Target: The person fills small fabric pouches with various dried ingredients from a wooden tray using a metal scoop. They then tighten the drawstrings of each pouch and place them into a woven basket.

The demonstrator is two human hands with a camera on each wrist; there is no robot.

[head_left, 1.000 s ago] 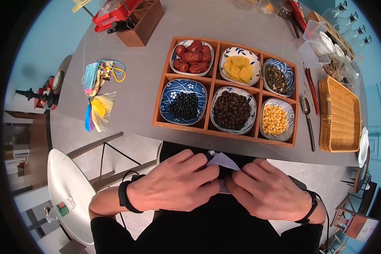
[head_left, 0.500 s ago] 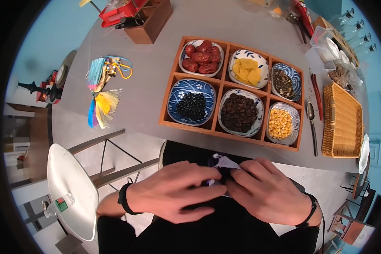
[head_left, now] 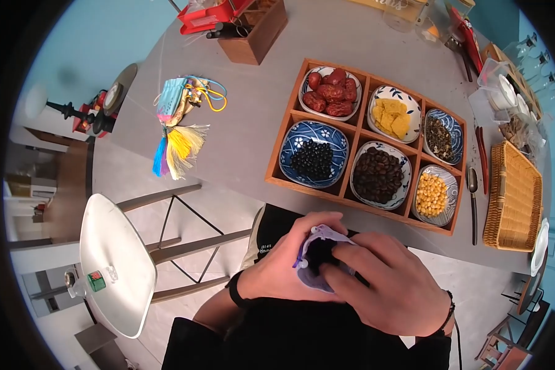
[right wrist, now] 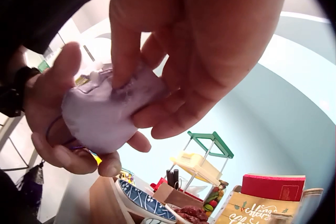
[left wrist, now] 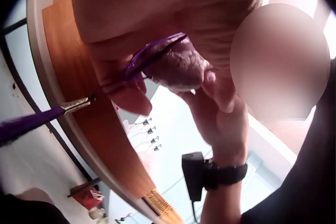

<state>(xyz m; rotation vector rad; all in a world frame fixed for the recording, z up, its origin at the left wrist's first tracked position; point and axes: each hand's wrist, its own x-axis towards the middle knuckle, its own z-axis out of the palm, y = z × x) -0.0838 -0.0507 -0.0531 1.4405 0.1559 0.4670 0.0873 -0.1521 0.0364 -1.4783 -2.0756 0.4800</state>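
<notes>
In the head view my left hand (head_left: 280,266) cups a lavender cloth drawstring pouch (head_left: 314,281) in front of my body. Its mouth is spread and the inside looks dark. My right hand (head_left: 391,287) grips the mouth's right side, with fingertips just inside the rim. From the right wrist view, the pouch (right wrist: 97,116) looks bulged, with the left fingers curled beneath it and the right thumb and fingers pinching its cloth. A purple cord and tassel (left wrist: 31,123) hang from it in the left wrist view.
Beyond the hands, a wooden divided box (head_left: 317,192) holds dishes of dates, yellow pieces, dried leaves, black beans, dark beans and corn. Tasselled pouches (head_left: 177,108) lie left. A spoon (head_left: 473,191) and wicker basket (head_left: 513,200) are right; a white chair (head_left: 114,265) stands lower left.
The pouch's mouth has opened and turned toward the head camera. My left hand has moved from the rim to around the pouch's side. The view has swung left, shifting the table rightward.
</notes>
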